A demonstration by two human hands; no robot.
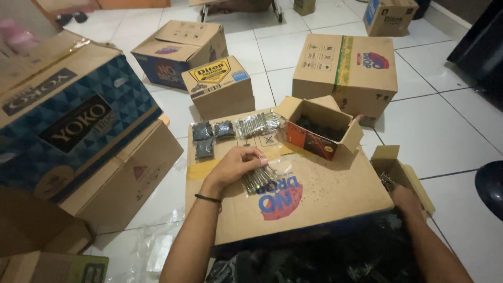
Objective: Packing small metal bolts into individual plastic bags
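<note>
My left hand (234, 166) is gripping a bundle of nails (258, 179) on the flat cardboard box (335, 194). My right hand (404, 198) is reaching into a small open carton (394, 169); I cannot tell its grip.

Right hand (403, 198) fingers hidden in small box (401, 170).

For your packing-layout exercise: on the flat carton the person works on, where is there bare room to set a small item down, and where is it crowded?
Free: the flat carton's right half, between the pile of nails under the left hand and the right edge, below the small open box. Also its near-left corner. Crowded: the far strip, with three dark packets, a clear bag of nails and the open box.
</note>
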